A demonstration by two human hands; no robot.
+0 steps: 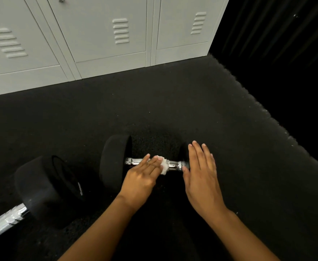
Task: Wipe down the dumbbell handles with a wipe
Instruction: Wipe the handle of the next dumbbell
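A black dumbbell (115,162) lies crosswise on the dark floor, its chrome handle (175,164) showing between my hands. My left hand (141,178) presses a small white wipe (163,166) against the middle of that handle with straight fingers. My right hand (201,172) lies flat, fingers straight, over the dumbbell's right head, which it mostly hides. A second dumbbell (49,189) lies at the lower left, its chrome handle (4,221) running off the frame's left edge.
Pale grey lockers (101,38) stand along the back. The black rubber floor (173,110) spreads around both dumbbells. A dark wall or curtain (286,44) closes off the right side.
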